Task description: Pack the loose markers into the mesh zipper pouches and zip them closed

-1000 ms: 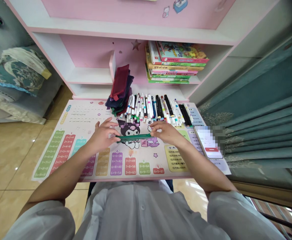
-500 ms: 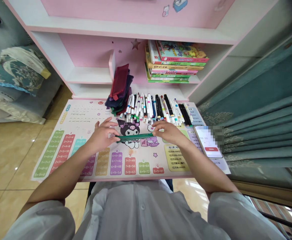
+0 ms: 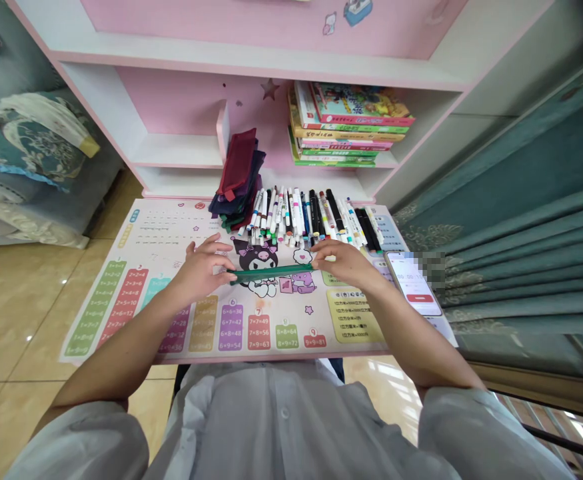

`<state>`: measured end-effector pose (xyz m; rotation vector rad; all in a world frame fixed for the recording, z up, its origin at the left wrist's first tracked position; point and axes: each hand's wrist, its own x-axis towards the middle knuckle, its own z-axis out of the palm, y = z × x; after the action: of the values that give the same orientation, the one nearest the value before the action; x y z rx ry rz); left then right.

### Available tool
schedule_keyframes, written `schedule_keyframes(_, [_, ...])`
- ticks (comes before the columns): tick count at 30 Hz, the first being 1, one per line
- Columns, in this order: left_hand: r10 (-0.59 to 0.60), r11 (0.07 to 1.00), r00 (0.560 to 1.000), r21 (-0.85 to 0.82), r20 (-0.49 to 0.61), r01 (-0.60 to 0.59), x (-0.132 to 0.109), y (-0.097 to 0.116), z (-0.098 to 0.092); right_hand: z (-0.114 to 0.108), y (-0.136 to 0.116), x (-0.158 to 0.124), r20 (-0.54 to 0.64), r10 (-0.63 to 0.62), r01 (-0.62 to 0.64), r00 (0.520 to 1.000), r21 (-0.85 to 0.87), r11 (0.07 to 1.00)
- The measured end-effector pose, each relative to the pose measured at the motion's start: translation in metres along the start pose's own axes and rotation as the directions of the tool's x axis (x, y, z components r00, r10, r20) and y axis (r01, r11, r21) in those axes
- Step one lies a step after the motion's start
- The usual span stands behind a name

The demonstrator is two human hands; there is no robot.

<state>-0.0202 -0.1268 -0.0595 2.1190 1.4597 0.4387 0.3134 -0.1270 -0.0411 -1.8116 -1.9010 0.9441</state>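
Note:
A flat green pencil case [image 3: 271,272] is stretched level between my two hands, just above the printed desk mat [image 3: 146,267]. My left hand [image 3: 200,269] pinches its left end, fingers closed. My right hand [image 3: 344,261] pinches the right end the same way. Behind the case lies a row of several markers and pens [image 3: 311,217] on the mat. A pile of dark red, purple and green fabric cases [image 3: 238,177] leans at the row's left end.
A phone [image 3: 414,283] with a lit screen lies at the mat's right edge. A stack of books [image 3: 346,127] rests on the pink shelf behind. Teal curtains hang to the right, and bedding sits at far left above a tiled floor.
The green case reads slightly longer now: my right hand has shifted a little to the right and up along it. My left hand stays put.

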Motion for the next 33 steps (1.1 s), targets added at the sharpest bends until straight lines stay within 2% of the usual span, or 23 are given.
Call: schedule_keyframes(33, [-0.009,0.999,1.000,0.051,0.025,0.008,0.001,0.001,-0.001,-0.012,0.027,-0.001,-0.059,0.063,-0.062,0.996,0.017,0.998])
